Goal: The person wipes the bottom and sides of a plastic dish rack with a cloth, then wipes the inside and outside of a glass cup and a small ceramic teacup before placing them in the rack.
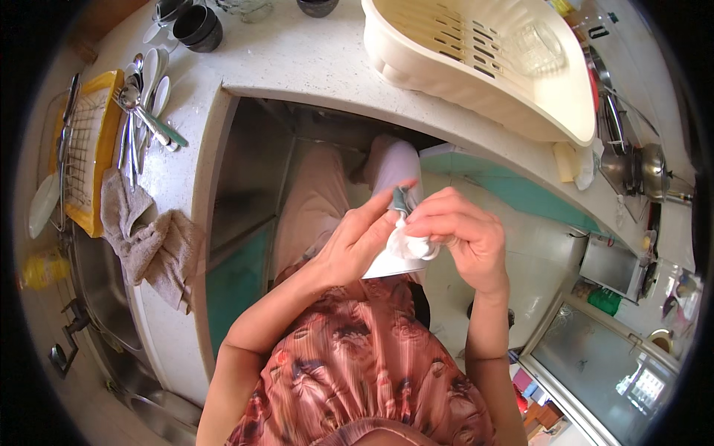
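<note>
Close to my body, my left hand (357, 237) is round a smooth white item (393, 267) with a curved lower edge, which I cannot name for sure. A dark green piece (399, 199) shows between its fingers; whether it is part of the white item I cannot tell. My right hand (468, 237) pinches a bunched white cloth or tissue (410, 242) against it. The fingers of both hands nearly meet and hide much of what they hold. Spoons and forks (134, 103) lie in a pile on the counter at the upper left, some with green or white handles.
A cream plastic dish rack (479, 89) with a clear glass container (535, 47) stands on the counter (290, 61). Stacked black bowls (198, 28) are at the upper left. A grey-brown towel (148, 240) hangs over the edge by the sink (106, 284), beside a yellow-rimmed wire rack (106, 111).
</note>
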Demonstrator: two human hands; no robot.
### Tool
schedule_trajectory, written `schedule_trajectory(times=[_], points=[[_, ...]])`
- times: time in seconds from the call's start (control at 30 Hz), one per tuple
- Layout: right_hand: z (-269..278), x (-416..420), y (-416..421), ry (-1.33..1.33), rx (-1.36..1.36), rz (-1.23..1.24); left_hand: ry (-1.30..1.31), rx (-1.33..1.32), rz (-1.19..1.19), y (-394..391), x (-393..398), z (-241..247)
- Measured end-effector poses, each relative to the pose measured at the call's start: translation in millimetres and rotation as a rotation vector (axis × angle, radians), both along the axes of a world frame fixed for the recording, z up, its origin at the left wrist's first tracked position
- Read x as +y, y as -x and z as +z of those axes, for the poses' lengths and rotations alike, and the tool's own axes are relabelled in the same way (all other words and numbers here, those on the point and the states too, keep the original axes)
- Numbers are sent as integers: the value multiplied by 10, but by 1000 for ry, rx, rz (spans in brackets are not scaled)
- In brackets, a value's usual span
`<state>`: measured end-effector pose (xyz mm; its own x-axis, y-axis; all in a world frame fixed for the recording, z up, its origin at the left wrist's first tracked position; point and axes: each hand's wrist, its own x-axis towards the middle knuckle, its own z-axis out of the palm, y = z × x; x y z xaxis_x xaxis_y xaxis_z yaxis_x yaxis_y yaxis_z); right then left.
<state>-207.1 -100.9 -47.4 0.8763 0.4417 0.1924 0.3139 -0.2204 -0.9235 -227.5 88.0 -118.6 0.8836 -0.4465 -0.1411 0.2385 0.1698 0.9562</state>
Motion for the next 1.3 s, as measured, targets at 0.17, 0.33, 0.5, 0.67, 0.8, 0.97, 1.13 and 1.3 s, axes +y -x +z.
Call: schedule_trajectory(times=[0.17,0.33,0.5,0.67,0.8,0.97,1.13,1.3], points=[[-133,-158,87,-96,226,-49,0,49,-34,-4,38,120],[-205,41,329,-94,302,-417,-11,-51,87,-58,9,132],[-225,138,516,17,219,-486,3,-51,144,-95,-5,65],[-313,-42,487,-106,266,-360,147,145,83,-51,-55,122],[-442,-99,480,-380,522,-251,116,126,57,-26,-67,45],[-416,-253,328,-343,838,-75,-124,-15,-46,-60,12,124],[-510,-430,285,-531,1043,-127,-180,-57,-55,-83,-2,141],[-274,-41,343,-24,211,-519,-202,-12,-24,-111,35,2]])
